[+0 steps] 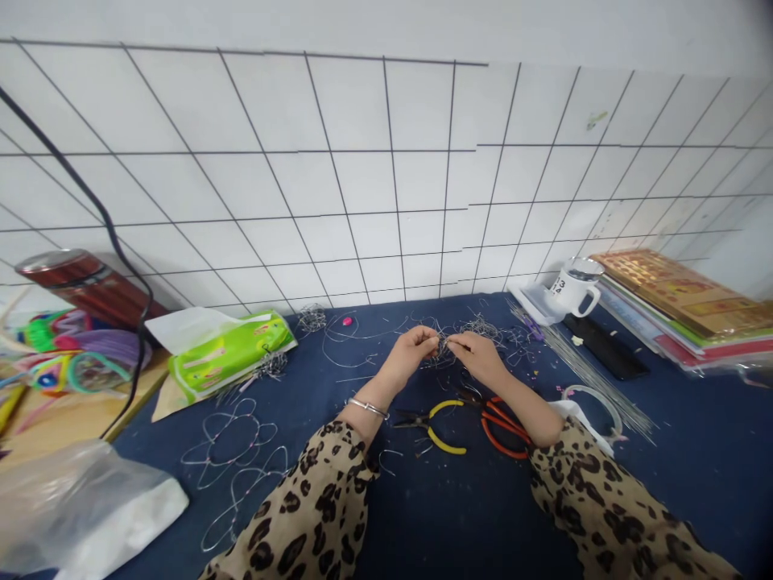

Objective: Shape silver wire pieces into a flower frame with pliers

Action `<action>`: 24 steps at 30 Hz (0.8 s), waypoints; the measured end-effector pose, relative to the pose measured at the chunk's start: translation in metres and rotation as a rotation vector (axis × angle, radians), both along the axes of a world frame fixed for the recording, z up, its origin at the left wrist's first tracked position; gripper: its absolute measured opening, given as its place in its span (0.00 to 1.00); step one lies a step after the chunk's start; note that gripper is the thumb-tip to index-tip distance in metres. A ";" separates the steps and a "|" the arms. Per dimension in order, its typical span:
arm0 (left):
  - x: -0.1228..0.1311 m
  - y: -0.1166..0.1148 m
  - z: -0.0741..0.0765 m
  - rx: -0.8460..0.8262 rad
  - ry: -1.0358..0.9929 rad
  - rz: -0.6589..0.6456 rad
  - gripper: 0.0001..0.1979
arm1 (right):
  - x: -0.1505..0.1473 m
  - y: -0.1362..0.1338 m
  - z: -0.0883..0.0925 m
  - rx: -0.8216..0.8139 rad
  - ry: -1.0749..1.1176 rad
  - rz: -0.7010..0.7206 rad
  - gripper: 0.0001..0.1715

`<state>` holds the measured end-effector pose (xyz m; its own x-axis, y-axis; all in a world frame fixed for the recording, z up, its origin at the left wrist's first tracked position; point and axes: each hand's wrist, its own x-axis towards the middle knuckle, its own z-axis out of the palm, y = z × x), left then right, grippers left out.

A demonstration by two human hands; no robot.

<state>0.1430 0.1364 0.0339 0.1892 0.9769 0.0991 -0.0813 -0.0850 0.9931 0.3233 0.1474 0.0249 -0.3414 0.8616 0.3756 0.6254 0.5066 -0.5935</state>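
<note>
My left hand (pixel 413 352) and my right hand (pixel 478 355) meet near the middle of the blue table. Both pinch thin silvery wire (pixel 443 343) between thumb and fingers. Behind my right hand lies a tangled heap of wire (pixel 483 325), and loose loops spread around it. Closer to me are pliers with yellow handles (pixel 448 449), their jaws pointing left. A tool with red-orange handles (pixel 504 431) rests partly under my right forearm. To the left lie flower-shaped wire loops (pixel 233 435).
A green tissue pack (pixel 233 358) and a dark red flask (pixel 90 286) stand at left. On the right are a bundle of straight wires (pixel 589 374), a white mug (pixel 571 292), a black case (pixel 607 346) and stacked books (pixel 688 298). A plastic bag (pixel 90 507) lies front left.
</note>
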 end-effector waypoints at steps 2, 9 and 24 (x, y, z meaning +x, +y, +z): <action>0.000 0.000 -0.001 0.002 0.002 0.001 0.09 | 0.000 0.001 -0.001 0.008 -0.013 0.002 0.14; -0.001 0.006 -0.013 -0.017 -0.096 0.136 0.09 | -0.006 -0.005 0.004 0.020 -0.033 0.086 0.12; 0.005 0.000 -0.010 -0.070 -0.182 0.080 0.09 | -0.009 -0.012 0.013 -0.096 0.105 0.032 0.12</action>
<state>0.1481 0.1367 0.0235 0.0957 0.9938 0.0559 -0.2555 -0.0298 0.9664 0.3148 0.1350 0.0376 -0.3325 0.8846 0.3271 0.5421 0.4630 -0.7012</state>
